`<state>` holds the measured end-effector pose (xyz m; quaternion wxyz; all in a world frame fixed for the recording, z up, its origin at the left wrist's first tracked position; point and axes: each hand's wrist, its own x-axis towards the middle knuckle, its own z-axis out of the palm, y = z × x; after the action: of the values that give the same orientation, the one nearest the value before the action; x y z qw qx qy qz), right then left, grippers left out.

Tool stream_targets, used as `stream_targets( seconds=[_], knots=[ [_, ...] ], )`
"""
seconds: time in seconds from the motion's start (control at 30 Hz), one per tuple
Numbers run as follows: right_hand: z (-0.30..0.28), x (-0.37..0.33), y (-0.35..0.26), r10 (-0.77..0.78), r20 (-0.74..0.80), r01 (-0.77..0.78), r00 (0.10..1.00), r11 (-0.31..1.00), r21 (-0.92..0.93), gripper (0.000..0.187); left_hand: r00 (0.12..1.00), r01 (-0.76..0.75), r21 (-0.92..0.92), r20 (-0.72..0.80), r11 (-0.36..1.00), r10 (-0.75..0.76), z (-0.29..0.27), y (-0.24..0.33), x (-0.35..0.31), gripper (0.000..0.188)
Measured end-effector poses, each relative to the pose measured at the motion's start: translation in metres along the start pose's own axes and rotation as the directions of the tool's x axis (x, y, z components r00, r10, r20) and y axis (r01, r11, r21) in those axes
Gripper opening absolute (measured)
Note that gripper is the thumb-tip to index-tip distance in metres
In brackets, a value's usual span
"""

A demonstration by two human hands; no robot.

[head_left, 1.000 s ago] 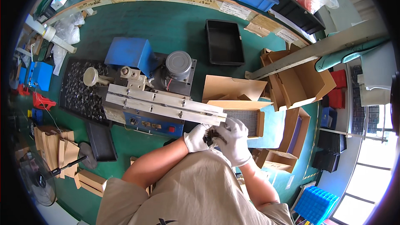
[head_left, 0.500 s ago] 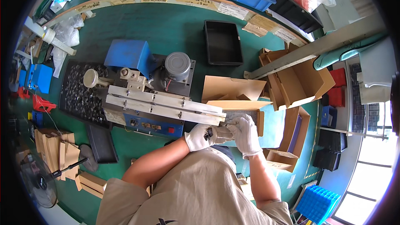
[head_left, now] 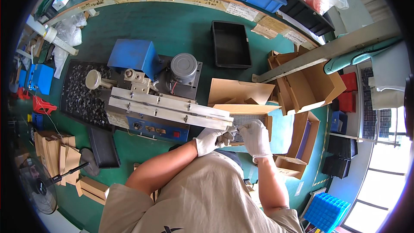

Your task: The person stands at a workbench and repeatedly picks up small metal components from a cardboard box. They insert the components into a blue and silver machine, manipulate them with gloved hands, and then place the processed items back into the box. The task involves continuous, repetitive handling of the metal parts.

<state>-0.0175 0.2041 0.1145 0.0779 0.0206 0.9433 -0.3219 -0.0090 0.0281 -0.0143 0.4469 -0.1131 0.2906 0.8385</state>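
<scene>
Both hands wear white gloves and meet at the right end of a long metal rail (head_left: pixel 172 108) on a bench machine. My left hand (head_left: pixel 209 141) is closed just below the rail's end, its fingers curled; what lies in them is too small to tell. Close beside it, my right hand (head_left: pixel 255 140) is closed in a pinch, fingertips toward the left hand and the rail's end. Whatever it pinches is hidden. Beneath and behind the right hand is an open cardboard box (head_left: pixel 270 128) with rows of small grey pieces inside.
Left of the machine's blue housing (head_left: pixel 133 56), a black tray (head_left: pixel 71 112) holds many small dark parts. A black bin (head_left: pixel 231 45) stands behind. Cardboard boxes (head_left: pixel 297 146) are at the right, with a slanting metal post (head_left: pixel 319 51) above. A fan (head_left: pixel 41 187) stands at lower left.
My left hand has turned, so the dark small pieces seen at its palm no longer show. My right hand has shifted slightly, its fingers still near the rail's end.
</scene>
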Motion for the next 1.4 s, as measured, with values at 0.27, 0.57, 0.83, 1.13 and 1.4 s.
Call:
stream_targets(
  seconds=[0.27,0.57,0.83,1.13,1.4],
  knots=[
    [0.001,0.01,-0.018,-0.391,-0.225,0.383,0.893,0.92,-0.079,0.011,0.996,0.068,0.011,-0.054,0.998,-0.067,0.007,0.01,-0.009,0.041],
    [0.013,0.014,-0.028,-0.444,-0.264,0.446,0.856,0.893,-0.055,0.016,0.998,0.067,-0.058,-0.013,0.996,-0.068,0.011,0.014,-0.024,0.043],
    [0.013,-0.008,-0.023,-0.228,-0.341,0.29,0.912,0.946,0.143,0.027,0.99,0.137,-0.136,0.056,0.981,-0.13,0.021,0.028,-0.035,0.045],
    [0.023,-0.026,0.004,-0.299,0.044,0.302,0.953,0.942,-0.148,0.022,0.991,0.1,0.067,0.083,0.993,-0.105,0.016,0.015,-0.022,0.033],
    [0.03,-0.024,0.028,-0.176,-0.016,0.177,0.984,0.983,0.052,0.019,0.991,0.102,0.052,0.085,0.993,-0.106,0.024,0.02,-0.022,0.035]
  ],
)
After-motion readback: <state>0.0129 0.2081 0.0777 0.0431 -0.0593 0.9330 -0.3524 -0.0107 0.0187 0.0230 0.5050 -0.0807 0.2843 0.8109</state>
